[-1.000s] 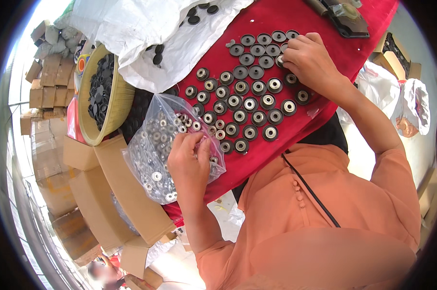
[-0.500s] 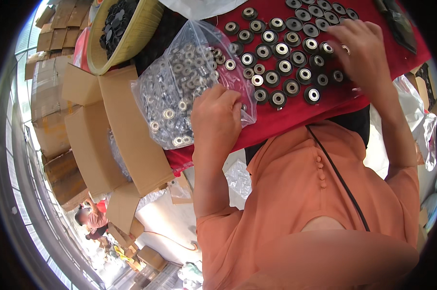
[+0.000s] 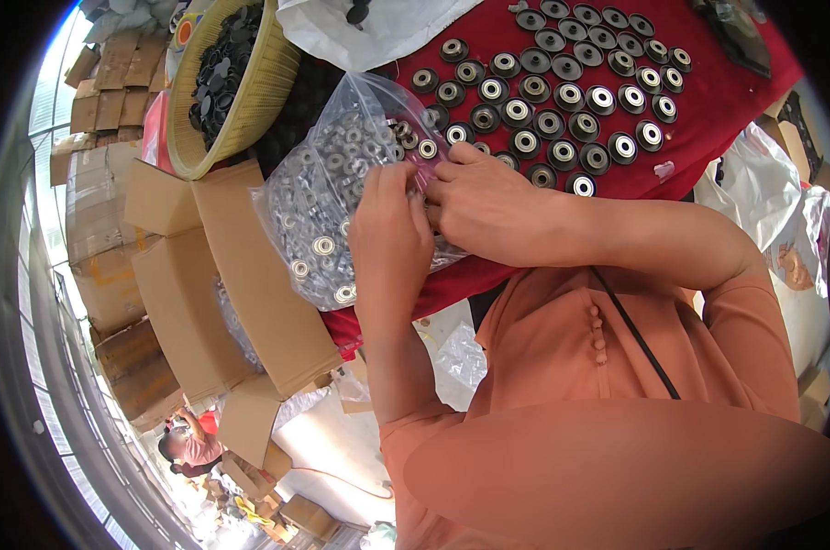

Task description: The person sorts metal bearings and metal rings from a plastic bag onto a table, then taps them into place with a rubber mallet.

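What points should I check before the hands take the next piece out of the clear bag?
1. Both hands at the bag's mouth: ok, left hand and right hand meet at the clear bag.
2. Bag has stock: ok, many small metal rings inside.
3. Bag fully supported: not ok, it overhangs the edge of the red table.
4. Piece pinched in fingers: cannot tell, fingers hide it.
5. Black wheels in rows: ok.
6. Basket within reach: ok.
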Tool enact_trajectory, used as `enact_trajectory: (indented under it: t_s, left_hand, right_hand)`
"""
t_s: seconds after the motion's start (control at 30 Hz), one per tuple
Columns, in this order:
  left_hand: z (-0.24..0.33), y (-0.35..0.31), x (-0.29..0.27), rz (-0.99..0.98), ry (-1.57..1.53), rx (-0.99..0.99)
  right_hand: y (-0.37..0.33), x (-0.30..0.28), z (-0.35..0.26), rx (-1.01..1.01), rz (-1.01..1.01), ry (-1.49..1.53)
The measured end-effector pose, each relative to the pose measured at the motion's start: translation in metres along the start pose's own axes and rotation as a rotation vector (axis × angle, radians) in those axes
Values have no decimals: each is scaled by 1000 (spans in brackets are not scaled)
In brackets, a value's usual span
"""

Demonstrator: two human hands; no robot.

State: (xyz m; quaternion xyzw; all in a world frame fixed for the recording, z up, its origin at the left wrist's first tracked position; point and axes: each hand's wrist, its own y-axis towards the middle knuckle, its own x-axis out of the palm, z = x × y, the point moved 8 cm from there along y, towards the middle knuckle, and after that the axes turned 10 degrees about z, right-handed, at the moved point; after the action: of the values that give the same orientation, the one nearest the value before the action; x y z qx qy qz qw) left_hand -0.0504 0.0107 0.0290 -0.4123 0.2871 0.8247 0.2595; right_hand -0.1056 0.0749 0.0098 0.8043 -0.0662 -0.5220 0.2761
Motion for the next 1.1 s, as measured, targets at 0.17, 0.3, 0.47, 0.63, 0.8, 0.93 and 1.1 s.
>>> enact_trajectory:
  t_s: [0.17,0.3,0.47,0.63,0.8,0.93,1.1]
  left_hand:
    - [-5,36,13,42,156,177]
    - [-11,43,29,-30,236,144]
    - [-6,36,27,-75,78,172]
    - [-5,33,29,-127,75,85]
    - [-7,33,32,-127,120,110]
    - [5,37,30,-92,142,127]
    - [71,56,34,-29,45,265]
  right_hand:
    - [-6,-16,10,71,29,-98]
    - [-37,-68,59,276,290,-4]
    - [-116,-152,188,806,381,-22]
    - [-132,-163,223,845,292,-78]
    - [-125,-145,230,803,169,-176]
    - [-125,-142,230,705,180,-378]
    - [-129,-143,233,738,187,-420]
